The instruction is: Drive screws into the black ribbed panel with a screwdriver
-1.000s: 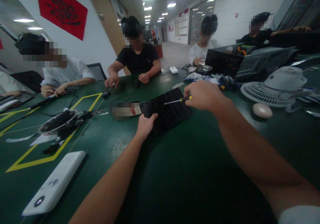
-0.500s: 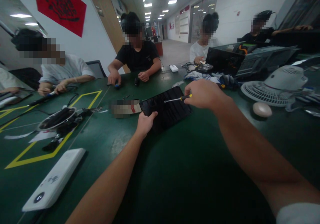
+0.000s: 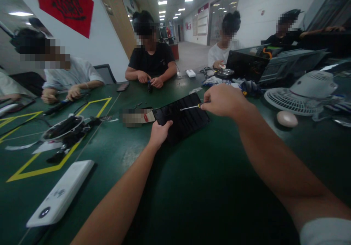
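Observation:
A dark flat rectangular panel (image 3: pixel 186 119) lies tilted on the green table (image 3: pixel 175 186). My left hand (image 3: pixel 160 132) grips its left edge, the thumb lying on top. In my right hand (image 3: pixel 221 100) is a screwdriver (image 3: pixel 190 108), held by its yellow and black handle, which the fingers mostly cover. The shaft points left over the panel, its tip near the panel's middle; whether it touches a screw is too small to tell. Just left of the panel sits a beige and red box (image 3: pixel 148 117), partly blurred.
A white power bank (image 3: pixel 61 194) lies at the front left, below a coil of cables (image 3: pixel 64 130). On the right are a white fan (image 3: pixel 309 91) and a pale mouse (image 3: pixel 287 119). Several people sit around, one in black (image 3: pixel 152 62) across the table.
My right hand's fingers have closed further over the screwdriver handle, while the tip stays in place. The person opposite has brought both hands together around a small dark object.

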`<state>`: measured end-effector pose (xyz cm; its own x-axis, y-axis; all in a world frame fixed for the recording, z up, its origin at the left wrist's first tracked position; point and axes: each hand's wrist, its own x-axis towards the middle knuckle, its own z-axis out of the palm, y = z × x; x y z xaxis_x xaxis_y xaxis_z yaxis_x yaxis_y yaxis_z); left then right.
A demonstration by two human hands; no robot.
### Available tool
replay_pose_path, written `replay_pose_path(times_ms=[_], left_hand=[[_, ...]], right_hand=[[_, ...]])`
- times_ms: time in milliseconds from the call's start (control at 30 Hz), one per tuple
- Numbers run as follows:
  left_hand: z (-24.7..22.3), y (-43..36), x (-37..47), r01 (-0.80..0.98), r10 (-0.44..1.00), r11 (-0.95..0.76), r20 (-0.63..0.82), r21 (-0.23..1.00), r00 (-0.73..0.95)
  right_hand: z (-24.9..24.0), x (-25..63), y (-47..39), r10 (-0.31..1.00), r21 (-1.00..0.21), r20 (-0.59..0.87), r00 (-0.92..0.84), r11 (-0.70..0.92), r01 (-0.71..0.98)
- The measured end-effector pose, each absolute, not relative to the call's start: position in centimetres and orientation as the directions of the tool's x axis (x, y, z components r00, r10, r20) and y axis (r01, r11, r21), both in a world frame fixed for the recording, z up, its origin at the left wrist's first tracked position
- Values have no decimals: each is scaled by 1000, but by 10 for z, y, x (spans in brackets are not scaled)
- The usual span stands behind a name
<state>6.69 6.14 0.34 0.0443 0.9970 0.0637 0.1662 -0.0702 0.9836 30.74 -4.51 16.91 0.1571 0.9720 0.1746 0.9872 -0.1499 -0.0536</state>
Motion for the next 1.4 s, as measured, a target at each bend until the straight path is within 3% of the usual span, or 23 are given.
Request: replay_pose_path(times_ms=[333,867,1167,1400], left_hand=[[2,60,68,104,996,-76,69,992,65],[3,59,68,112,997,-66,60,992,56],[5,57,69,113,997,-55,49,992,52],[1,61,67,122,998,-47,42,991,46]], right_hand=[[169,308,-45,985,-50,100,140,-136,989],[167,307,-49,990,-25,101,96,-94,995],[166,307,-47,975,-53,197,107,-98,994],[169,307,-46,974,-78,189,126,-113,991]])
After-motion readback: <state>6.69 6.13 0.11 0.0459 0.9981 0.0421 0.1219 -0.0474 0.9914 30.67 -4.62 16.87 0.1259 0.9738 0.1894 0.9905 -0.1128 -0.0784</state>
